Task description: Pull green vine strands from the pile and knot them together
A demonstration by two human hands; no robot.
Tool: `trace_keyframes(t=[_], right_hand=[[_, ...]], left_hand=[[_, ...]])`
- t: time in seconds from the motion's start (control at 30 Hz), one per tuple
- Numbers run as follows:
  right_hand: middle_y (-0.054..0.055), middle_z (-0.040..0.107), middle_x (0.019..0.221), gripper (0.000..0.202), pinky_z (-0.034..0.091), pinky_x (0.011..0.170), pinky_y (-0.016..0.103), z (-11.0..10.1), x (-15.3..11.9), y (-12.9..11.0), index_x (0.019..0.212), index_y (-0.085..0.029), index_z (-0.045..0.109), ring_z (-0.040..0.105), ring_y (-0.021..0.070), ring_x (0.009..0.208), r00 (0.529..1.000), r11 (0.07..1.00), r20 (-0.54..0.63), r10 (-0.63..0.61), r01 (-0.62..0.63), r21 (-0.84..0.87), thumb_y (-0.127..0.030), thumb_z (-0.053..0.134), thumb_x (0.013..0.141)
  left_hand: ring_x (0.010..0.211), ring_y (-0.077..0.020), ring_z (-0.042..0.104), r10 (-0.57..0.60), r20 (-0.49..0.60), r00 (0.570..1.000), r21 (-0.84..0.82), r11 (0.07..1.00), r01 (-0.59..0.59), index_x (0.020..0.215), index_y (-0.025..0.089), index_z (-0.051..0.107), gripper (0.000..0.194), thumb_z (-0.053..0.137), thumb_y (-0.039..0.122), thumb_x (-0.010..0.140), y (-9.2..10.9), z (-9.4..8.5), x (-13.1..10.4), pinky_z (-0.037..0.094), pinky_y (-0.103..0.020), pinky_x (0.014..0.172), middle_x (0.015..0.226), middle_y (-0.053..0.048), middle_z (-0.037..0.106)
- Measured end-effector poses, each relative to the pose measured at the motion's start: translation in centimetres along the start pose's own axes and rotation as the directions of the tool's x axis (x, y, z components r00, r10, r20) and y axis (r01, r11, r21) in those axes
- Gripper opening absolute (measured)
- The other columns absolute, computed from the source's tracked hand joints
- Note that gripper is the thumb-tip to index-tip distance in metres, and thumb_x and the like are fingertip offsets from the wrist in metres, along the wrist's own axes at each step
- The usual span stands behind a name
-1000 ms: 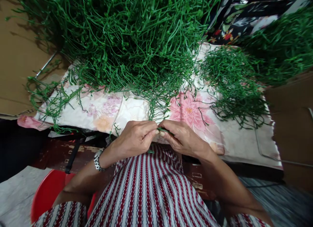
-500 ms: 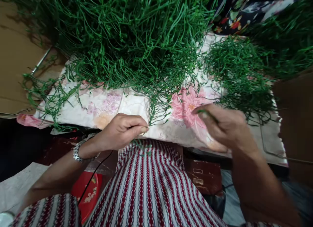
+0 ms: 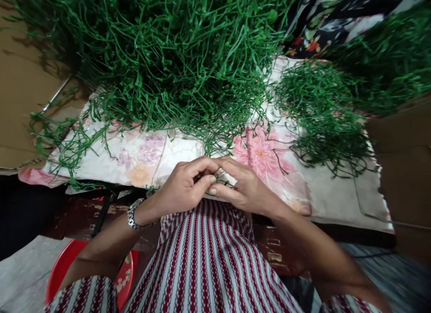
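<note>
My left hand (image 3: 186, 187), with a metal watch or bracelet (image 3: 134, 214) at the wrist, is closed, thumb and fingertips pinched together. Opposite it, my right hand (image 3: 251, 187) is closed too, and the fingertips of both meet above my striped lap. Bits of thin green stem (image 3: 218, 173) show between the fingers; most of what they pinch is hidden. Just beyond the hands, loose stems trail from a large heap of branching green stems (image 3: 175, 70). A smaller tangled pile of green stems (image 3: 323, 111) lies to the right on the flowered cloth (image 3: 182, 156).
Brown cardboard (image 3: 30, 93) stands at the left, and more cardboard (image 3: 404, 169) at the right. A red basin (image 3: 60, 263) is low at left. Dark flowered fabric (image 3: 313, 39) and more green stems (image 3: 397, 70) are at the back right.
My right hand has swung in from the right to meet my left hand, carrying a green stem. The left hand has shifted slightly right and remains pinched.
</note>
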State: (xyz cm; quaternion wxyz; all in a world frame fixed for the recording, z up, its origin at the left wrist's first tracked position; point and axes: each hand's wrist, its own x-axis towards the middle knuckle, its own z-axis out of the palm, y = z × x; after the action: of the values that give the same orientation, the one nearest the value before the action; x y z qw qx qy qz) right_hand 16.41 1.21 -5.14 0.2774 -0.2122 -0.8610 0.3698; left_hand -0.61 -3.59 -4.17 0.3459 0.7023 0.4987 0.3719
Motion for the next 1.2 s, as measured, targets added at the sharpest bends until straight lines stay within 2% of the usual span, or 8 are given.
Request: trace_keyframes(t=[0.17, 0.3, 0.43, 0.6, 0.73, 0.9, 1.03, 1.2], right_hand=[[0.004, 0.057, 0.078, 0.020, 0.043, 0.071, 0.029, 1.7, 0.0, 0.2, 0.086, -0.014, 0.054, 0.051, 0.0144, 0.076, 0.994, 0.998, -0.091, 0.061, -0.061, -0.001, -0.034, 0.053, 0.083], [0.003, 0.054, 0.075, 0.021, 0.042, 0.070, 0.026, 0.9, -0.3, 0.2, 0.082, -0.014, 0.054, 0.050, 0.0129, 0.075, 0.999, 1.000, -0.048, 0.016, -0.016, -0.014, -0.035, 0.054, 0.082], [0.002, 0.055, 0.073, 0.021, 0.042, 0.068, 0.024, 0.5, -0.5, 0.4, 0.084, -0.013, 0.056, 0.051, 0.0113, 0.071, 0.996, 0.997, -0.018, -0.083, 0.083, 0.010, -0.034, 0.052, 0.084], [0.003, 0.062, 0.075, 0.017, 0.039, 0.076, 0.031, 0.3, -1.3, 0.3, 0.082, -0.014, 0.058, 0.052, 0.0133, 0.074, 0.980, 0.967, -0.145, -0.133, 0.097, -0.236, -0.026, 0.047, 0.087], [0.007, 0.062, 0.086, 0.023, 0.039, 0.080, 0.035, 0.3, -1.9, 0.0, 0.100, -0.013, 0.054, 0.052, 0.0165, 0.080, 0.990, 0.923, -0.089, -0.114, 0.072, -0.377, -0.030, 0.045, 0.086], [0.010, 0.060, 0.090, 0.030, 0.044, 0.079, 0.032, 1.1, -2.0, 0.2, 0.109, -0.010, 0.044, 0.052, 0.0168, 0.086, 0.982, 0.969, -0.139, -0.129, 0.094, -0.230, -0.031, 0.037, 0.089], [0.012, 0.058, 0.092, 0.035, 0.046, 0.079, 0.033, 1.7, -1.9, 0.6, 0.113, -0.010, 0.041, 0.052, 0.0178, 0.089, 0.977, 0.978, -0.172, -0.127, 0.094, -0.185, -0.035, 0.037, 0.089], [0.008, 0.061, 0.086, 0.032, 0.045, 0.073, 0.030, 1.2, -1.9, 0.3, 0.116, -0.009, 0.041, 0.054, 0.0161, 0.080, 0.978, 0.949, -0.158, -0.135, 0.081, -0.305, -0.026, 0.040, 0.088]], left_hand=[[0.068, -0.0088, 0.056, 0.022, -0.045, 0.999, 0.072, 0.997, -0.018, 0.088, 0.018, 0.053, 0.010, 0.047, 0.014, 0.081, -0.5, 0.2, -1.0, 0.044, -0.019, 0.062, 0.077, 0.000, 0.060], [0.073, -0.0089, 0.058, 0.025, 0.041, 0.999, 0.189, 0.981, -0.033, 0.093, 0.020, 0.050, 0.015, 0.047, 0.011, 0.081, -0.6, -0.3, -1.6, 0.045, -0.018, 0.066, 0.083, 0.001, 0.061], [0.075, -0.0101, 0.059, -0.026, 0.142, 0.989, 0.106, 0.994, 0.011, 0.096, 0.021, 0.047, 0.015, 0.047, 0.016, 0.082, -0.4, -0.9, -1.3, 0.046, -0.017, 0.063, 0.083, 0.001, 0.059], [0.060, -0.0089, 0.054, -0.096, 0.203, 0.974, 0.113, 0.991, 0.074, 0.078, 0.018, 0.051, 0.005, 0.048, 0.019, 0.081, -0.1, -0.7, -0.2, 0.044, -0.017, 0.055, 0.066, 0.003, 0.054], [0.062, -0.0109, 0.058, -0.036, 0.086, 0.996, 0.177, 0.984, 0.020, 0.078, 0.019, 0.056, 0.005, 0.052, 0.018, 0.079, -0.1, -0.1, -0.2, 0.046, -0.019, 0.056, 0.068, 0.002, 0.060], [0.073, -0.0124, 0.063, 0.185, -0.036, 0.982, 0.199, 0.964, -0.175, 0.083, 0.021, 0.059, 0.014, 0.051, 0.010, 0.078, 0.3, 1.1, -0.6, 0.051, -0.020, 0.065, 0.078, 0.000, 0.065], [0.068, -0.0116, 0.065, 0.217, -0.091, 0.972, 0.204, 0.959, -0.195, 0.084, 0.022, 0.059, 0.016, 0.050, 0.010, 0.079, 0.8, 1.6, -0.8, 0.053, -0.019, 0.063, 0.077, 0.002, 0.068], [0.069, -0.0126, 0.065, 0.216, -0.090, 0.972, 0.313, 0.933, -0.178, 0.090, 0.021, 0.057, 0.015, 0.049, 0.013, 0.080, 0.4, 1.3, -0.6, 0.052, -0.020, 0.065, 0.081, 0.000, 0.067]])
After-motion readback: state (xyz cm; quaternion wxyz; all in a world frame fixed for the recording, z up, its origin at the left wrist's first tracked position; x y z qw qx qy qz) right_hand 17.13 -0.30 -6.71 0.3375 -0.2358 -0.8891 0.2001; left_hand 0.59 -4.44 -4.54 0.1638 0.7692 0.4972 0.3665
